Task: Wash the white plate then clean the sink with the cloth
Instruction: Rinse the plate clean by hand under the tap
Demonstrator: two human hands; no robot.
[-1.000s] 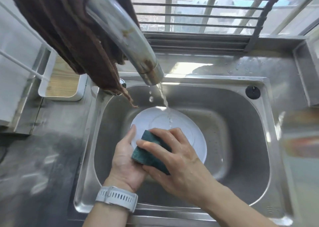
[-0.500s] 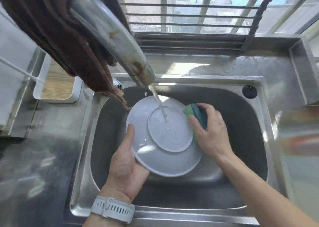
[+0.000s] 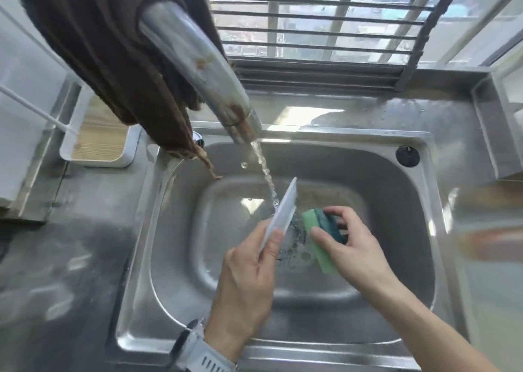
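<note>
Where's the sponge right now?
Head view: the sponge is in the right hand, over the sink basin, just right of the edge-on white plate the left hand holds.

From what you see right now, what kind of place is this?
Most likely a home kitchen: a stainless steel sink under a running faucet, a barred window behind, and a dish sponge.

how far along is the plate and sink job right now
Nothing looks finished yet. In hand: the left hand holds the round white plate edge-on under water running from the steel tap, while the right hand grips the green sponge beside it. Left: the brown cloth hangs draped over the tap, so cleaning the steel sink has not begun.
</note>
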